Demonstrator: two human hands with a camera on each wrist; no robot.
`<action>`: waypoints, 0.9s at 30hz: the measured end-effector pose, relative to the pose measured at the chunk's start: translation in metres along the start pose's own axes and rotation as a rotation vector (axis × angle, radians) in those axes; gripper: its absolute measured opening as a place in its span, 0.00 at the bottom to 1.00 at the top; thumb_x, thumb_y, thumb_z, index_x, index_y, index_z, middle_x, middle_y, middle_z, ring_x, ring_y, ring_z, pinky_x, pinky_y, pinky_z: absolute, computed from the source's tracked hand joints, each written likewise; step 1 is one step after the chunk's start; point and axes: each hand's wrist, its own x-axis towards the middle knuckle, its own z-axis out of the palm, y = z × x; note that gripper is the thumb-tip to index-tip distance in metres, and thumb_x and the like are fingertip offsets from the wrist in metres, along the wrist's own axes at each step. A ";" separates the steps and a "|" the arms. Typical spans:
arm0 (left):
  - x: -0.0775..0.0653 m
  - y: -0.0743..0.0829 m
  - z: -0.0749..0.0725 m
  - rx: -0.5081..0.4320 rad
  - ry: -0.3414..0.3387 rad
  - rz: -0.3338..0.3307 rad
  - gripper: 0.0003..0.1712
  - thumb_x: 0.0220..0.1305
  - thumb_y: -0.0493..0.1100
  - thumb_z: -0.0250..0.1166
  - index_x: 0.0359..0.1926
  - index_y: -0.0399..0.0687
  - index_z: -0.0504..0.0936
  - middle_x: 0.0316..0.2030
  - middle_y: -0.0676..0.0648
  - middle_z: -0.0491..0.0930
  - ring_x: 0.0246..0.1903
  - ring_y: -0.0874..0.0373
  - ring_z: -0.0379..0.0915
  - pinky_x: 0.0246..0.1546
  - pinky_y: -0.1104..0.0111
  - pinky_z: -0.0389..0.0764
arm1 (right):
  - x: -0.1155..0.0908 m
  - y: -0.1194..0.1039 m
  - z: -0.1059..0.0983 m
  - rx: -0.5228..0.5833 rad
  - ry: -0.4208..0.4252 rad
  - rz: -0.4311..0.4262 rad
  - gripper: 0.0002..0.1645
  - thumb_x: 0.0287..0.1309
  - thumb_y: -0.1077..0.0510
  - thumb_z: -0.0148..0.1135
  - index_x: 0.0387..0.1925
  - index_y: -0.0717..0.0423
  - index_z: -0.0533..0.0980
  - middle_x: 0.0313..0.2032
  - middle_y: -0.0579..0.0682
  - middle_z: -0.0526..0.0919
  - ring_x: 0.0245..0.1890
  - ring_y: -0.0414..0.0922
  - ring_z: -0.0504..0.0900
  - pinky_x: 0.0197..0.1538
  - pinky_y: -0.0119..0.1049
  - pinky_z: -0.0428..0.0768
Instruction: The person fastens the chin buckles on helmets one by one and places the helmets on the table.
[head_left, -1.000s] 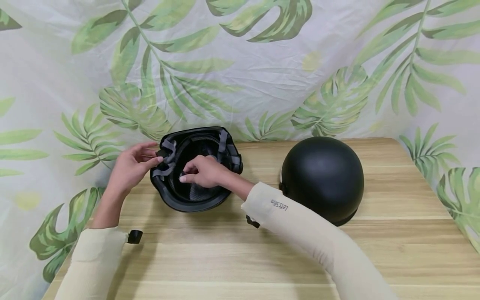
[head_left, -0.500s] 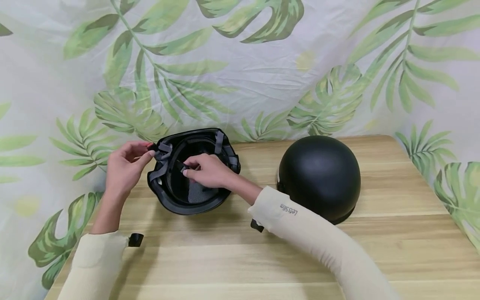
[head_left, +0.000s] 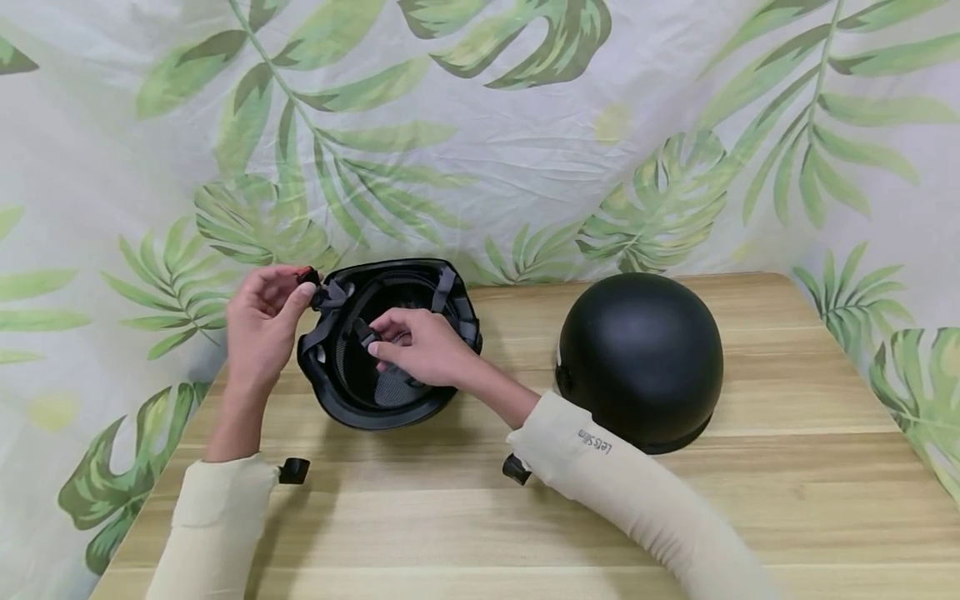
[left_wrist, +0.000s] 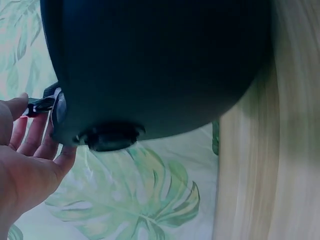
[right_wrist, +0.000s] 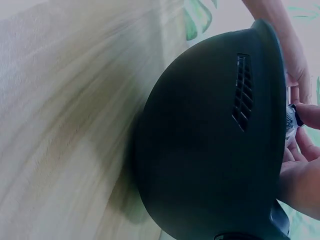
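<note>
An upturned black helmet point(head_left: 386, 417) lies on the wooden table, its padded inside and grey straps point(head_left: 444, 287) facing up. At its left rim my left hand point(head_left: 258, 333) pinches a black buckle piece with a red part point(head_left: 306, 277) between thumb and fingers. Over the hollow, my right hand point(head_left: 423, 346) pinches another black strap buckle point(head_left: 364, 332). The two pieces are apart. The left wrist view has the dark shell point(left_wrist: 160, 65) beside that hand's buckle point(left_wrist: 41, 106). In the right wrist view the shell point(right_wrist: 210, 135) fills the middle, and the hand point(right_wrist: 302, 180) is partly cut off.
A second black helmet point(head_left: 641, 358) rests dome-up on the table to the right, close to my right sleeve point(head_left: 622, 475). Behind the table point(head_left: 420, 533) hangs a leaf-patterned cloth point(head_left: 525, 167). Small black wrist mounts point(head_left: 294, 471) stick out from the cuffs.
My left hand has drawn its buckle up and out past the rim, so the red part shows. My right hand has lifted its buckle into clearer view above the hollow. The second helmet has stayed put.
</note>
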 end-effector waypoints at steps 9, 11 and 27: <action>-0.006 -0.005 0.015 -0.224 -0.065 0.089 0.13 0.64 0.22 0.70 0.49 0.23 0.82 0.43 0.39 0.89 0.42 0.54 0.90 0.45 0.72 0.86 | -0.010 0.003 -0.005 0.019 0.087 -0.089 0.18 0.75 0.57 0.65 0.62 0.56 0.83 0.44 0.50 0.89 0.37 0.41 0.90 0.41 0.27 0.80; -0.007 -0.007 0.017 -0.201 -0.088 0.115 0.13 0.64 0.21 0.70 0.49 0.21 0.82 0.43 0.40 0.90 0.43 0.55 0.90 0.46 0.73 0.86 | -0.011 0.003 -0.008 0.009 0.099 -0.112 0.19 0.75 0.57 0.65 0.63 0.56 0.83 0.44 0.52 0.90 0.36 0.41 0.90 0.40 0.27 0.80; -0.006 -0.005 0.023 0.066 -0.327 0.169 0.19 0.63 0.18 0.67 0.54 0.29 0.85 0.50 0.42 0.84 0.54 0.57 0.84 0.53 0.73 0.84 | -0.024 0.007 -0.031 0.129 0.121 -0.112 0.17 0.74 0.61 0.65 0.61 0.59 0.81 0.45 0.55 0.88 0.38 0.44 0.90 0.46 0.35 0.86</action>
